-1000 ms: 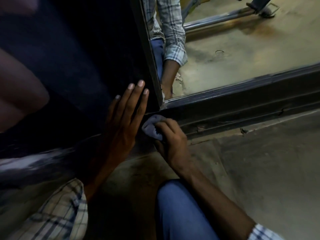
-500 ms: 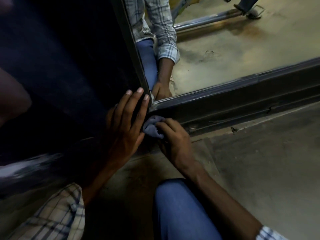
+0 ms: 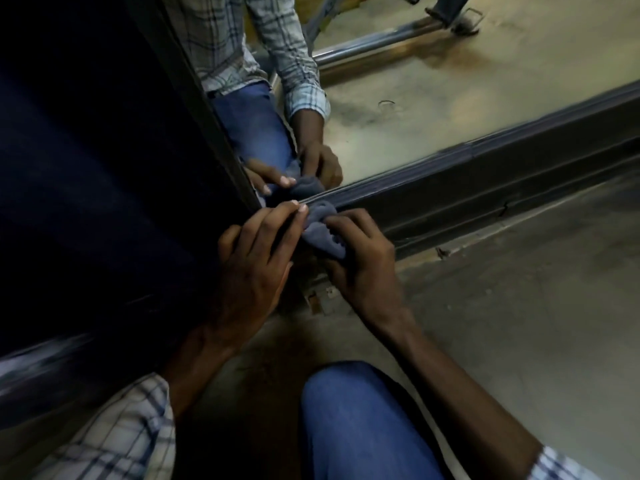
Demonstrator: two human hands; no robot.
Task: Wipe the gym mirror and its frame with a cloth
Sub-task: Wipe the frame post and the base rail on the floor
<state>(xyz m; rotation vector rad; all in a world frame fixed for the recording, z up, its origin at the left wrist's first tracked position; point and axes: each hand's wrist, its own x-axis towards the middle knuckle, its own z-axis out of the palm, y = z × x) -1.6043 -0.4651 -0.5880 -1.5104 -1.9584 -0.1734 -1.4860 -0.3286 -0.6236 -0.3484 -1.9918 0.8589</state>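
My right hand [image 3: 360, 268] grips cloth [image 3: 320, 232] against frame [image 3: 485, 178] corner; my left hand [image 3: 252, 265] flat just beside it, fingertips [image 3: 301, 210] touching cloth.

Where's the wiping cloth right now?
In the head view, the grey cloth is bunched in the right hand, pressed on the bottom rail of the mirror frame at its corner, beside the left hand.

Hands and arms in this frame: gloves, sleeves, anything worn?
No gloves, rings or watch show on the left hand or the right hand. Both forearms are bare. A white shirt with dark blue checks shows at the left sleeve and the right cuff, both ending above the wrists.
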